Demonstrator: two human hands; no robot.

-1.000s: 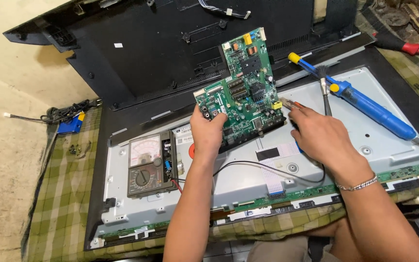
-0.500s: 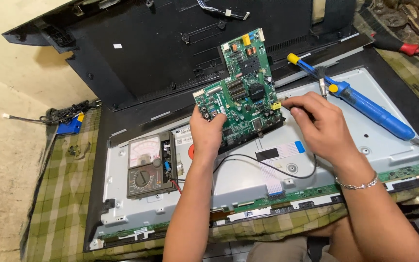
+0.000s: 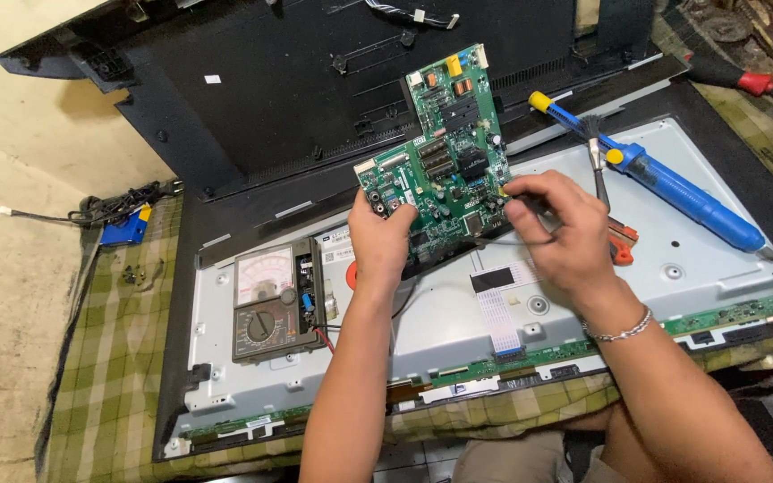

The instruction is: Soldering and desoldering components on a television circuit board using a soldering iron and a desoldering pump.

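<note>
Bare metal panel (image 3: 717,286) right; multimeter (image 3: 276,300) left, blue desoldering pump (image 3: 673,192) behind.

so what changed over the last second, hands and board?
The right hand slid from the board's right edge onto its lower right corner, fingers pinched there; what they pinch is hidden. The green circuit board sits slightly more upright. The left hand stayed gripping the board's lower left edge. The analog multimeter, blue desoldering pump and metal back panel did not move.
</note>
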